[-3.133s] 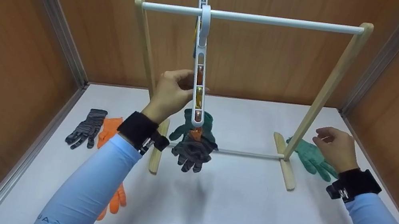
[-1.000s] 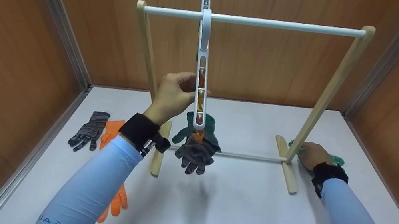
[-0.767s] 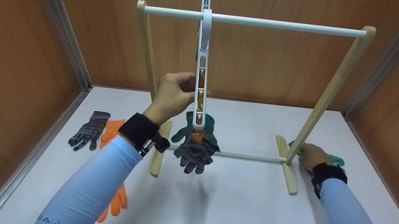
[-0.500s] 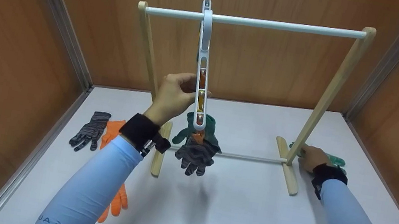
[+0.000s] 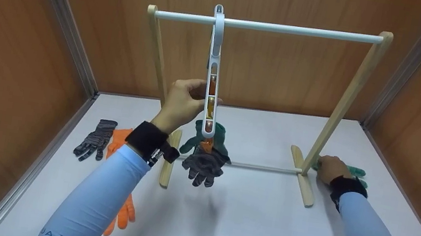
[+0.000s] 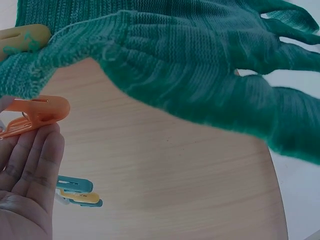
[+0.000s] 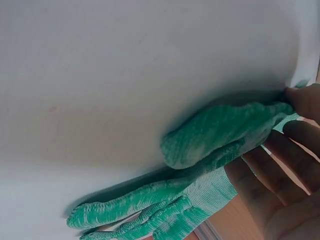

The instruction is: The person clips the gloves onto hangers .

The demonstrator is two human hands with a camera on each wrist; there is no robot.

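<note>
A white clip hanger (image 5: 211, 88) hangs from the white rail (image 5: 293, 29) of a wooden rack. My left hand (image 5: 183, 102) grips the hanger at mid height, its fingers (image 6: 35, 165) beside an orange clip (image 6: 37, 111). A dark green glove (image 5: 214, 133) (image 6: 200, 65) and a grey glove (image 5: 202, 166) hang from the lower clips. My right hand (image 5: 328, 167) is down on the table by the rack's right foot, its fingers (image 7: 290, 165) curled on a green glove (image 5: 355, 172) (image 7: 200, 160) that lies there.
A grey striped glove (image 5: 94, 143) and an orange glove (image 5: 118, 140) lie on the white table (image 5: 252, 227) at the left, partly under my left sleeve. Wooden walls close in the left, back and right sides. The rack's feet (image 5: 304, 181) stand mid-table.
My right hand came down from the air onto the green glove by the rack's right foot and closed on it. My left hand has kept its hold on the hanger.
</note>
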